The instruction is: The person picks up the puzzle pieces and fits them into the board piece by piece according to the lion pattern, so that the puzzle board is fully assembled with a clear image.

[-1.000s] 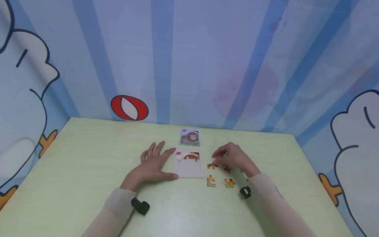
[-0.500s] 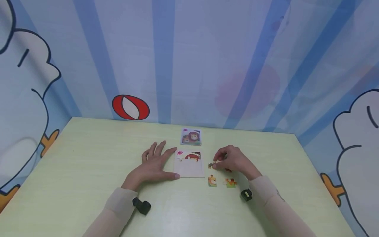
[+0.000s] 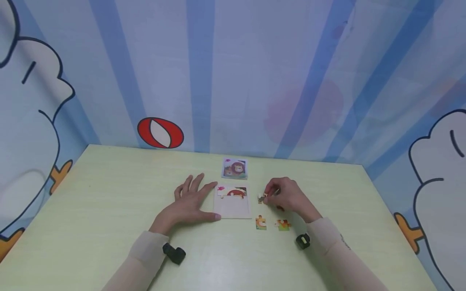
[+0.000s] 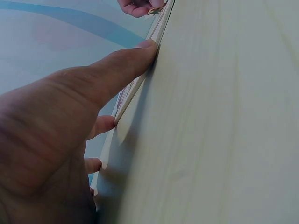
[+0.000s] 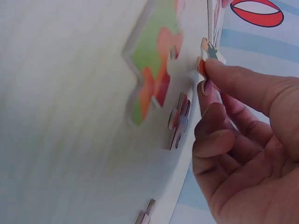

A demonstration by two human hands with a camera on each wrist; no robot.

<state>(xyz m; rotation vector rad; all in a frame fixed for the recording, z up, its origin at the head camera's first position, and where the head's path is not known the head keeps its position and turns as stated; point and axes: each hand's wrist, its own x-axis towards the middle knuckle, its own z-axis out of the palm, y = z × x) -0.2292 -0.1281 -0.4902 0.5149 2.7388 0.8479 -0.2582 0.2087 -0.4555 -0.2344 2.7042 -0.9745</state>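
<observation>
My right hand (image 3: 285,196) pinches a jigsaw puzzle piece (image 3: 260,198) between thumb and fingers, just right of the puzzle board (image 3: 232,208). In the right wrist view the held piece (image 5: 202,70) stands on edge at the fingertips, off the table. With thumb and index finger spread, my left hand (image 3: 185,207) touches the board's left side. The left wrist view shows that thumb (image 4: 133,60) along the board's edge. Joined pieces (image 3: 234,192) fill the board's top strip, showing a pink shape and a reddish-brown mane; below them the board is bare.
Two loose pieces, one with a pale curve (image 3: 260,222) and one green and orange (image 3: 283,225), lie right of the board. Another piece (image 3: 280,208) is partly under my right hand. Behind the board lies a lion picture card (image 3: 234,168). A printed curtain (image 3: 236,81) closes the back.
My right hand has come down to a puzzle piece right of the board, pinched it and tilted it up off the table. My left hand stays at the board.
</observation>
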